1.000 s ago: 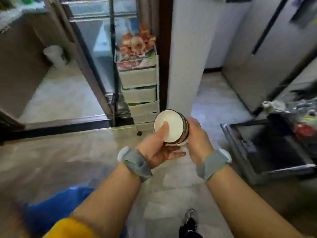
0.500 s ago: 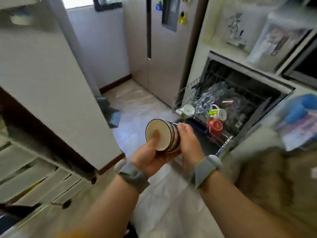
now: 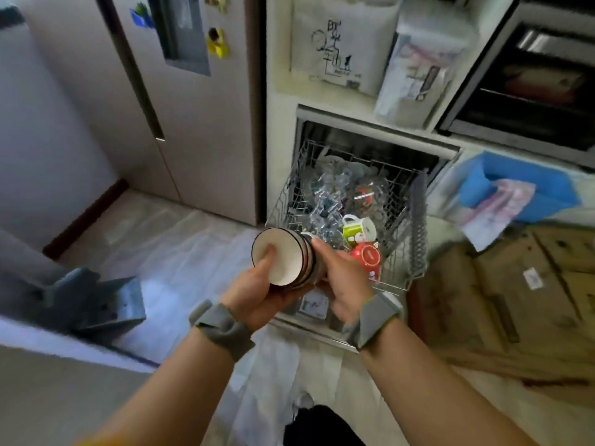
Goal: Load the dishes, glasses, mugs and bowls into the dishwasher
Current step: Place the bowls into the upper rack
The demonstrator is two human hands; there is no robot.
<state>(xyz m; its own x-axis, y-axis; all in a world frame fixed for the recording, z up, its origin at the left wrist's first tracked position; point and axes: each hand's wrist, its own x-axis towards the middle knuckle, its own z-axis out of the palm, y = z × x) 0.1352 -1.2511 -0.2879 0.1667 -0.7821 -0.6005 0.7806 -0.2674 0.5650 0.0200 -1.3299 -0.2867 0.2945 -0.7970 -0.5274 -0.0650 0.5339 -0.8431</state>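
bowl stack [image 3: 286,257] between both grips – left grip [image 3: 257,289], right grip [image 3: 343,278]

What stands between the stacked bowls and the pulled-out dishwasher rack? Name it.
No barrier: the bowls are held in open air beside the rack. But the near rack space is filled by a green mug, red mug and glassware.

Both forearms are bare. Each wrist wears a grey fabric band [image 3: 222,328], the other band [image 3: 375,318] carrying a pale tab. A yellow sleeve edge [image 3: 93,441] shows low left.
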